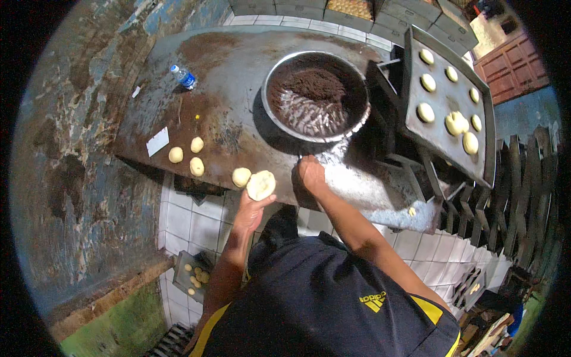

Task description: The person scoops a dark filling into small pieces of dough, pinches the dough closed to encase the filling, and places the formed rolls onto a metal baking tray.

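Observation:
On the fingers of my left hand [250, 208] rests a flattened, slightly cupped piece of pale dough [261, 185], gripped near the table's front edge. A round dough ball [241, 177] lies right beside it. My right hand [311, 174] is closed at the table edge, just below a large metal bowl [364, 119]. Whatever its fingers hold, if anything, is hidden. Dark brown crumbly filling [312, 83] is heaped in the far part of that bowl. Farther left on the table sit several more dough balls [197, 166].
A baking tray [443, 149] with several dough pieces stands raised on a dark metal rack to the right. The worn metal table [232, 59] also bears a water bottle [183, 77] and a white card [157, 141]. Another tray [183, 276] of dough balls is lower left.

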